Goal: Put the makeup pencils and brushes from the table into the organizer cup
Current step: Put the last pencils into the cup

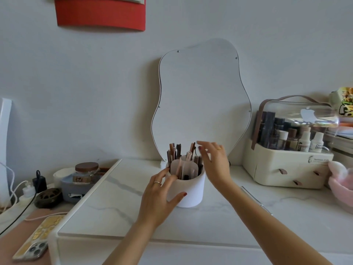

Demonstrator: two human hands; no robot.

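A white round organizer cup (192, 190) with inner dividers stands in the middle of the white marble table (118, 203). Several makeup pencils and brushes (174, 151) stand upright in its compartments. My left hand (159, 196) rests against the cup's left wall, fingers spread around it and thumb on its front. My right hand (214, 161) hovers at the cup's right rim with fingers apart, fingertips near the tops of the pencils, holding nothing I can see.
A wavy-edged mirror (202, 96) leans on the wall behind the cup. A cream cosmetics case (286, 169) with a clear lid stands at right, next to something pink (342, 184). A jar (87, 172), cables and a phone (38, 238) lie at left.
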